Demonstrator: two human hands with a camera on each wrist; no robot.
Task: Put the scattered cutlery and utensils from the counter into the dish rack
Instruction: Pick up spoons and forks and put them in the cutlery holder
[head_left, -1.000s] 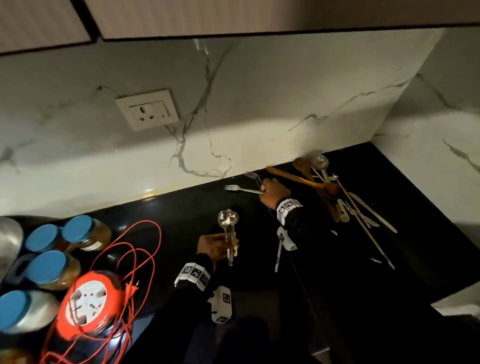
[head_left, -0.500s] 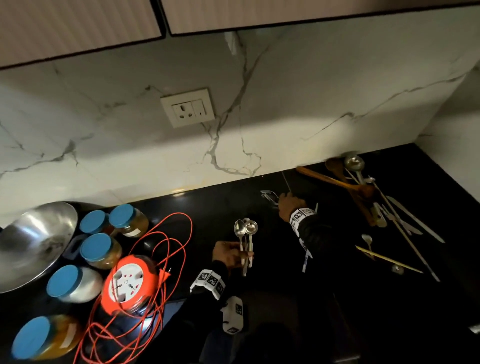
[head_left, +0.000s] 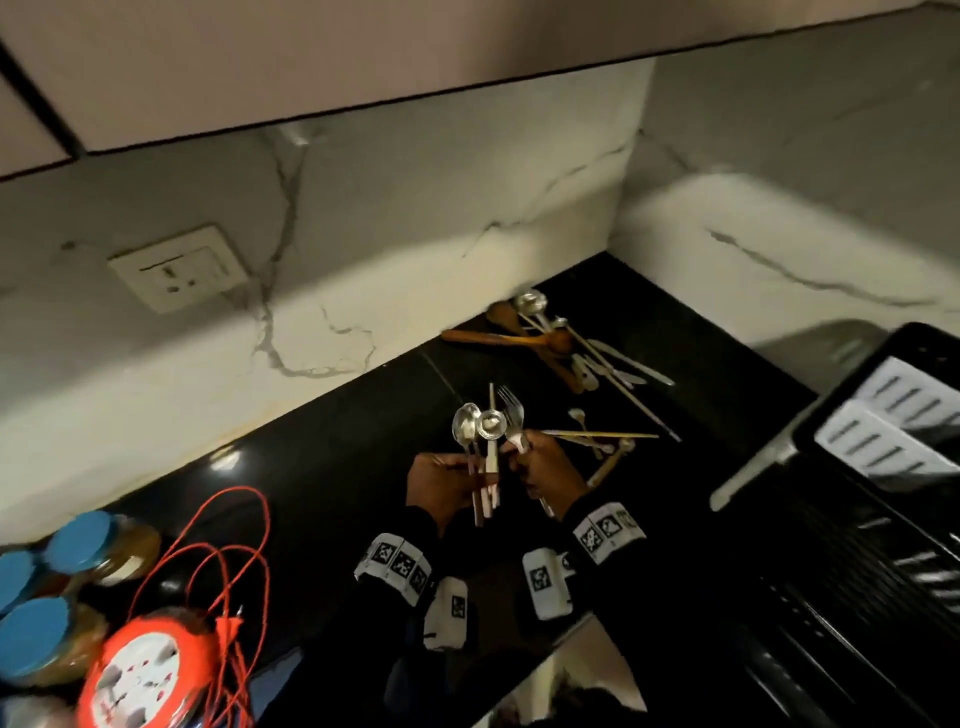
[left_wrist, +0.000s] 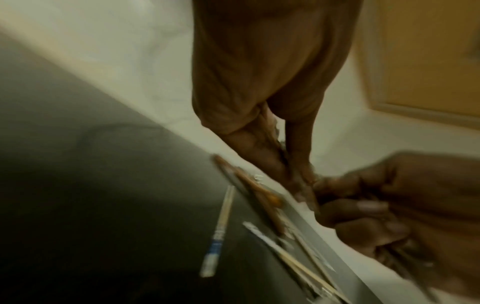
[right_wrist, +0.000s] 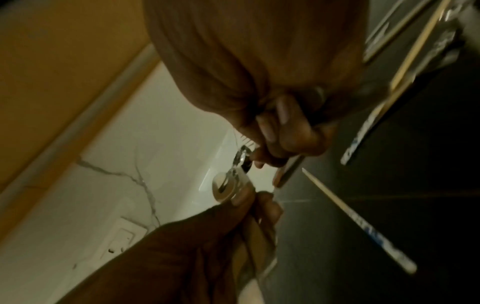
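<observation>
My left hand (head_left: 447, 478) grips a bunch of steel spoons (head_left: 478, 423) by their handles, bowls up, above the black counter (head_left: 322, 457). My right hand (head_left: 540, 467) is right beside it, curled round the forks (head_left: 511, 410), tines up. In the right wrist view the right hand (right_wrist: 283, 131) pinches the fork handles just above a spoon bowl (right_wrist: 223, 189) held by the left hand. More utensils lie in the back corner: wooden spoons (head_left: 519, 338), a ladle (head_left: 530, 301), knives (head_left: 623, 364) and thin sticks (head_left: 597, 434). The black dish rack (head_left: 857, 519) stands at the right.
Blue-lidded jars (head_left: 78, 540) and an orange extension reel (head_left: 150, 675) with looped cable crowd the left of the counter. A wall socket (head_left: 179, 267) sits on the marble backsplash. The counter edge runs below my wrists.
My right hand lifted the forks from the back of the counter and brought them to the left hand's spoons. The view swung right, bringing the dish rack in.
</observation>
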